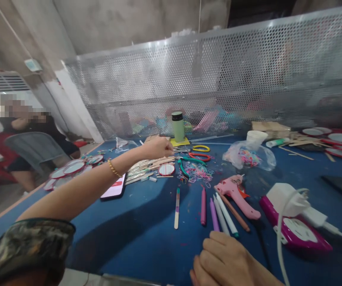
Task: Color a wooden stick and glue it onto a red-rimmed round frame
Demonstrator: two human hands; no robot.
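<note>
My left hand reaches out over a pile of wooden sticks, its fingers curled; anything inside them is hidden. Low in the view, my right hand is closed near the table's front, just below a purple marker; its palm side cannot be seen. Between the hands lies a wooden stick coloured green and purple at its upper part. More markers lie beside it, to the right. A small round mirror-like disc and a heap of coloured rubber bands are below my left hand.
A pink glue gun and a magenta device with a white adapter and cable sit right. Pliers, a phone and a green bottle are on the table. A perforated metal screen stands behind; a person sits left.
</note>
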